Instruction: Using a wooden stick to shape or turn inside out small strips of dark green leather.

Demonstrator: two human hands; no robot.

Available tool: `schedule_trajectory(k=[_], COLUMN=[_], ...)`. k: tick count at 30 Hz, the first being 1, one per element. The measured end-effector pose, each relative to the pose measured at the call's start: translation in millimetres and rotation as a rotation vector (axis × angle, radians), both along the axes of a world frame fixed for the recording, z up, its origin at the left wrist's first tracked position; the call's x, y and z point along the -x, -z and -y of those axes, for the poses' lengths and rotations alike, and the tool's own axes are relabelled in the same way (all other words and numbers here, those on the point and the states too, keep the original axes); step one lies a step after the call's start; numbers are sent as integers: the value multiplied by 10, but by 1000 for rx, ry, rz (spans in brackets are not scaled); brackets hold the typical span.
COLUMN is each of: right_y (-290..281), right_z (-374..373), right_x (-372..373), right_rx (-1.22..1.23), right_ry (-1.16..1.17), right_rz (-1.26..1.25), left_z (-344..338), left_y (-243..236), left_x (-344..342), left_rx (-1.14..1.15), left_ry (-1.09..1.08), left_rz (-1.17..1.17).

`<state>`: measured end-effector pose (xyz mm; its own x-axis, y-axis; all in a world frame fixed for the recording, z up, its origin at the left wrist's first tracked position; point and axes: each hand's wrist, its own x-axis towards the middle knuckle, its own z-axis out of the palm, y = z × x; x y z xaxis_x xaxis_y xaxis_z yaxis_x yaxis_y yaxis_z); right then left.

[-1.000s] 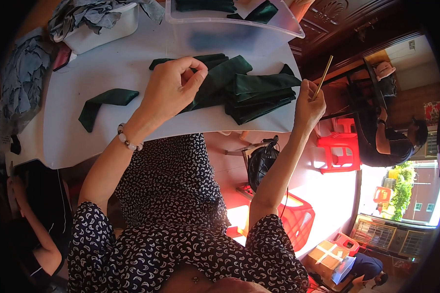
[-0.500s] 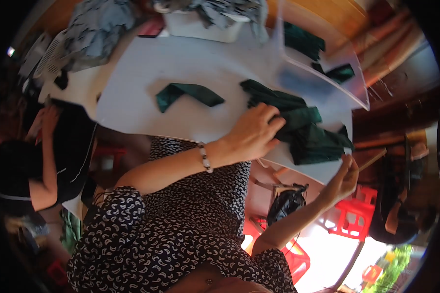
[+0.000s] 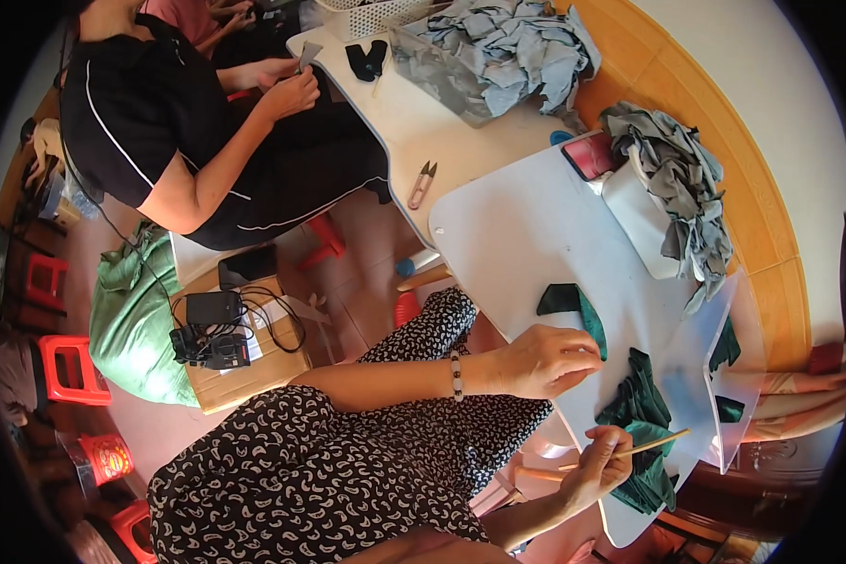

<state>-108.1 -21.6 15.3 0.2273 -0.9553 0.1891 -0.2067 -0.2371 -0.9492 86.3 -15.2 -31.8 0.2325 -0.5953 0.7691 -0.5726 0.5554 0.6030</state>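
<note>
The left hand (image 3: 555, 362) is now off the green cloth pile (image 3: 635, 387) on the table (image 3: 498, 226), half-curled, contents unclear; right hand (image 3: 603, 467) grips a thin stick (image 3: 665, 438). Cloth seems soft, light; edges suit pinching.

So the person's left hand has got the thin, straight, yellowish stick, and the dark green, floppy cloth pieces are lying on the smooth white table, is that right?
Not quite: it's the person's right hand that has the thin, straight, yellowish stick, as the head view shows. The dark green, floppy cloth pieces are indeed lying on the smooth white table.
</note>
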Motion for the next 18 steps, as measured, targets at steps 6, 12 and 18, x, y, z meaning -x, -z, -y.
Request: schedule_trajectory(k=[6,12,18], right_y=[152,216,358], right_z=[87,21,164], right_x=[-182,-33,280], right_rx=[119,-68,-11], right_ry=[-71,59,190], right_rz=[-109,-147,-30], left_z=[-10,68,110], left_y=[178,304,370], left_x=[-138,-83,46], left_rx=[-112,-249,-313], left_ry=[-4,64,-40], left_rz=[-119,0,-20])
